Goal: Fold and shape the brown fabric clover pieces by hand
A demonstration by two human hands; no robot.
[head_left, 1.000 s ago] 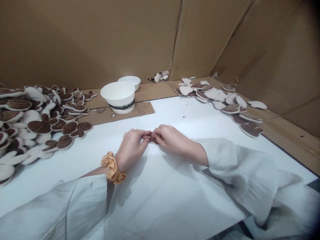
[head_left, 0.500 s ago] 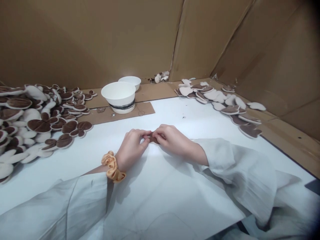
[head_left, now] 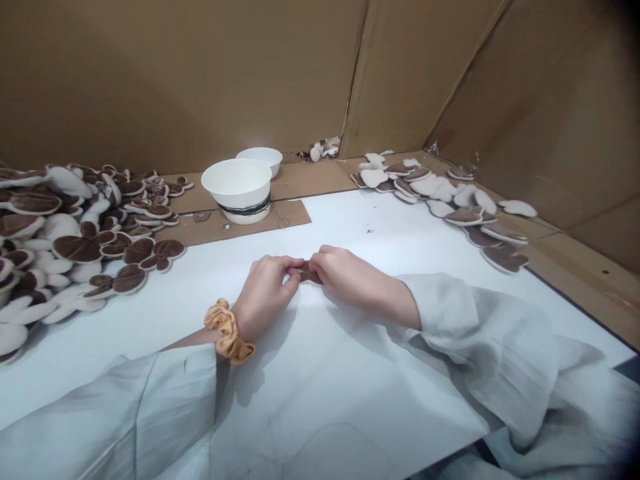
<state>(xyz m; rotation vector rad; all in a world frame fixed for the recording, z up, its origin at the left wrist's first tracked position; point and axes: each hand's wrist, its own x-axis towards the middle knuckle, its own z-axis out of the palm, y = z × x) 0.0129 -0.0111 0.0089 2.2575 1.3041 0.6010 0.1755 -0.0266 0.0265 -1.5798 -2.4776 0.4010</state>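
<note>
Just above the white tabletop, a small brown fabric piece with a pale edge is held between my two hands. My left hand pinches its left end with thumb and forefinger. At the other end, the curled fingers of my right hand grip the same piece, covering much of it. Whether the right fingers also hold something small, such as a needle, I cannot tell. An orange scrunchie circles my left wrist.
A large heap of brown and white plush pieces lies at the left. More flat brown and white pieces spread along the back right. Two white bowls, the nearer one wound with black thread, stand on cardboard. Cardboard walls enclose the table.
My right hand has shifted very slightly at the piece, baring a little more of its brown surface. My left hand keeps its pinch. The view has tilted a touch.
</note>
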